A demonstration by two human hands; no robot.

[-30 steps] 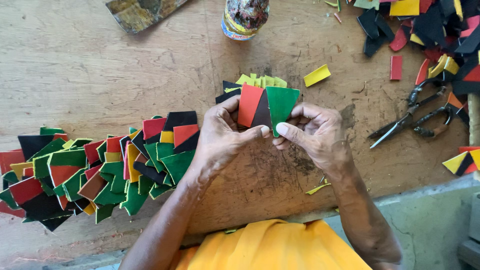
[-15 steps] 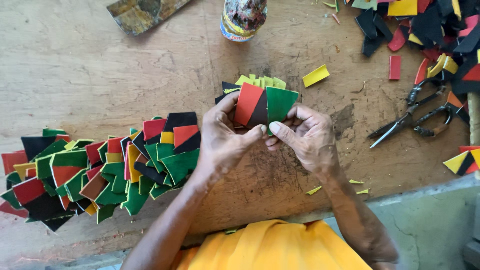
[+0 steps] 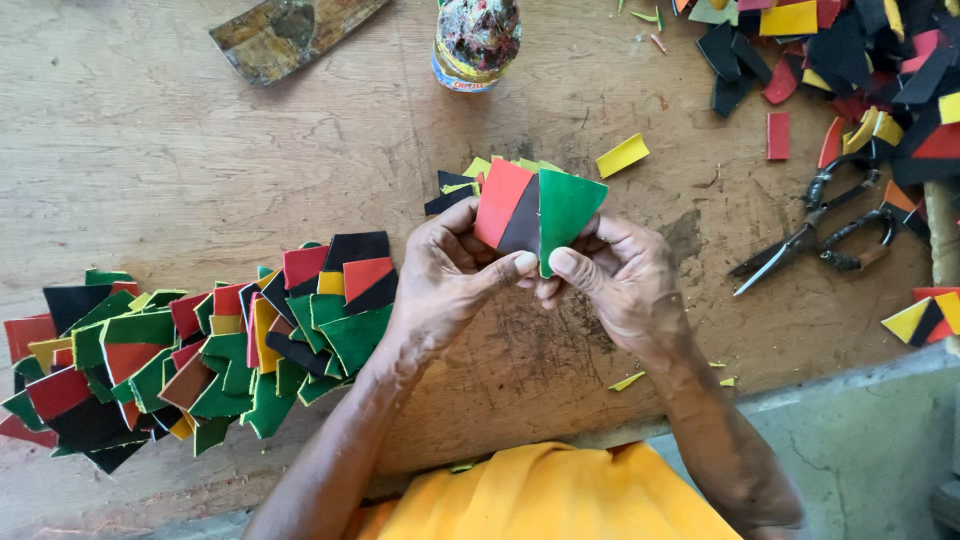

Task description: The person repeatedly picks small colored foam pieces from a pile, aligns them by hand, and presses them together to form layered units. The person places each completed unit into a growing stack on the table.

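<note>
Both hands pinch one fanned piece [image 3: 530, 208], red, black and green, held just above the tabletop [image 3: 150, 170]: left hand [image 3: 455, 275] and right hand [image 3: 615, 275], thumbs nearly touching. Left of the grip there's a big heap of finished pieces [image 3: 200, 355]. Right of it, scissors [image 3: 815, 232]. Beyond it sits a paint-smeared jar [image 3: 478, 40], with bare wood between.

Wooden table [image 3: 200, 150], worn, w/ black scissors [image 3: 815, 235] at right and a paint-smeared jar [image 3: 477, 40] at top centre. Heap of red, green, black & yellow pieces [image 3: 190, 350] lies at left; loose scraps [image 3: 850, 50] top right.
</note>
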